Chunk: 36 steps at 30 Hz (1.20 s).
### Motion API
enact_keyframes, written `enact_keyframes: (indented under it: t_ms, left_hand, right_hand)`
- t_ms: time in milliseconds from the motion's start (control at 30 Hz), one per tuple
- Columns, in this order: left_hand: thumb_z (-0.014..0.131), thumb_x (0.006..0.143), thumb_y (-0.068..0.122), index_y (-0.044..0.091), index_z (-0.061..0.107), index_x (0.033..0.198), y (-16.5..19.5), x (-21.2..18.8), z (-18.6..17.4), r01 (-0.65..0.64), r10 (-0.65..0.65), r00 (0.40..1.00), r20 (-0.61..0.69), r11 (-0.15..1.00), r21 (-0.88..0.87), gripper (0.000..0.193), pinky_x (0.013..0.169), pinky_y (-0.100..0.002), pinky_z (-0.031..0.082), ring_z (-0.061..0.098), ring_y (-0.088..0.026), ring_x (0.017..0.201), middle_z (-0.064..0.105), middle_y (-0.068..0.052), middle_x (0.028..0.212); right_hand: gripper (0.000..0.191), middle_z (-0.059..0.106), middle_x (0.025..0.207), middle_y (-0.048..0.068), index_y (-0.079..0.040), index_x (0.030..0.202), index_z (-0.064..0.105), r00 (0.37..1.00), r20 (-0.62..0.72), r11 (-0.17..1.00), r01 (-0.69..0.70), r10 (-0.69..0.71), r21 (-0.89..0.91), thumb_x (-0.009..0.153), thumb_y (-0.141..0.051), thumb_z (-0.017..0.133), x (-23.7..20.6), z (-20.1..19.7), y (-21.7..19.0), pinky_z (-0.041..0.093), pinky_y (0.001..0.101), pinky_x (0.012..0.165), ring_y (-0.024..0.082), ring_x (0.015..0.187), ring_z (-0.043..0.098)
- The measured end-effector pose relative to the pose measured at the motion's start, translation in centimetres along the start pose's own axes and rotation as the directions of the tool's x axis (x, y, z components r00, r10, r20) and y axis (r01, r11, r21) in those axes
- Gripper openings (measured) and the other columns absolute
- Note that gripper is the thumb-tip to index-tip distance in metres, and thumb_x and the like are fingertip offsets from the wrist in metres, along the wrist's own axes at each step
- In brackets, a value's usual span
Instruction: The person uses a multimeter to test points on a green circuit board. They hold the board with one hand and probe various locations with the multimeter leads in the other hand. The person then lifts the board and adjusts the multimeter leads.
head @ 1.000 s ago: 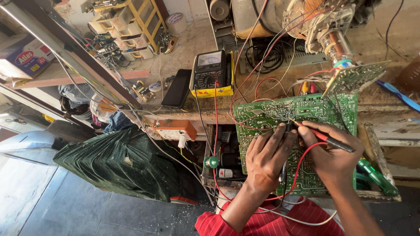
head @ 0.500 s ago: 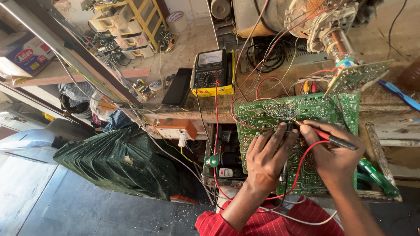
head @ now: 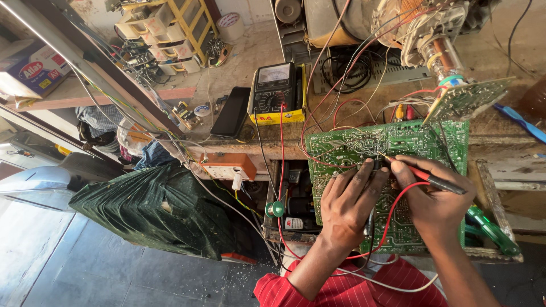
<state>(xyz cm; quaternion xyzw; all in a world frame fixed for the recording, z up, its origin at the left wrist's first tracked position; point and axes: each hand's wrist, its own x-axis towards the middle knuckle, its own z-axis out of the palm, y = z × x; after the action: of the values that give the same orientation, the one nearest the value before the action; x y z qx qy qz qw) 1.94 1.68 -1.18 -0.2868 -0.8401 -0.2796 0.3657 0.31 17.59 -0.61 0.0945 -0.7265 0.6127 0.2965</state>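
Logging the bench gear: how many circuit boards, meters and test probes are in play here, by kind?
Green circuit boards: 2, large and small
Yellow-cased analogue meter: 1
Test probes: 2, red and black
Total: 5

From here I see my left hand point(head: 348, 206) and right hand point(head: 435, 199) both bare: no gloves, rings, watch or wristband. Both forearms are uncovered down to the bottom edge of the view. Below them shows my garment point(head: 347, 287), bright red cloth with fine, closely spaced darker pinstripes, creased into soft folds between the two arms.
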Motion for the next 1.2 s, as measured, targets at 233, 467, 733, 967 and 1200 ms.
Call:
enact_keyframes:
  t_ms: [233, 467, 733, 967, 1200]
  left_hand:
    - [0.066, 0.085, 0.002, 0.008, 0.061, 0.145, 0.00, -0.06, -0.11, 0.001, -0.001, 1.000, -0.001, 1.000, -0.012, 0.061, 0.101, -0.045, 0.053, 0.064, -0.033, 0.123, 0.061, -0.017, 0.147]
    - [0.064, 0.088, 0.003, 0.008, 0.061, 0.145, -0.05, -0.17, 0.00, 0.002, -0.003, 1.000, -0.011, 1.000, -0.025, 0.057, 0.102, -0.045, 0.053, 0.064, -0.033, 0.123, 0.061, -0.017, 0.147]
    - [0.063, 0.090, 0.005, 0.009, 0.062, 0.145, -0.04, -0.20, 0.15, 0.006, -0.006, 1.000, -0.013, 1.000, -0.016, 0.055, 0.102, -0.045, 0.053, 0.064, -0.033, 0.122, 0.062, -0.016, 0.147]
    - [0.062, 0.090, 0.005, 0.009, 0.062, 0.145, -0.02, -0.07, 0.13, 0.007, -0.007, 1.000, -0.004, 1.000, -0.018, 0.055, 0.102, -0.045, 0.053, 0.064, -0.033, 0.122, 0.062, -0.016, 0.147]
    - [0.062, 0.092, 0.006, 0.008, 0.062, 0.145, 0.09, 0.11, 0.09, 0.006, -0.007, 1.000, -0.016, 1.000, -0.026, 0.053, 0.103, -0.044, 0.053, 0.065, -0.032, 0.122, 0.062, -0.016, 0.146]
  right_hand:
    - [0.019, 0.076, 0.097, 0.008, 0.003, 0.118, 0.075, 1.000, 0.001, 1.000, -0.019, 0.019, 0.012, 0.102, -0.006, 0.075, -0.12, 0.01, 0.02, 0.055, 0.0206, 0.076, 0.007, 0.080, 0.068]
    - [0.015, 0.076, 0.096, 0.008, 0.005, 0.114, 0.075, 1.000, -0.002, 1.000, 0.018, -0.018, -0.025, 0.103, -0.005, 0.076, -0.20, -0.01, 0.24, 0.054, 0.0185, 0.074, 0.007, 0.080, 0.068]
    - [0.015, 0.075, 0.096, 0.008, 0.005, 0.114, 0.074, 1.000, 0.000, 0.999, -0.008, 0.008, 0.034, 0.103, -0.005, 0.075, -0.26, 0.05, 0.18, 0.055, 0.0204, 0.077, 0.007, 0.079, 0.068]
    - [0.015, 0.075, 0.095, 0.007, 0.005, 0.114, 0.074, 1.000, -0.007, 0.999, -0.023, 0.023, 0.032, 0.103, -0.004, 0.075, -0.28, 0.00, 0.12, 0.054, 0.0201, 0.077, 0.006, 0.079, 0.067]
    - [0.014, 0.075, 0.096, 0.007, 0.005, 0.115, 0.074, 1.000, -0.007, 0.999, -0.018, 0.018, 0.029, 0.104, -0.004, 0.074, -0.23, -0.04, 0.20, 0.054, 0.0194, 0.076, 0.006, 0.078, 0.067]
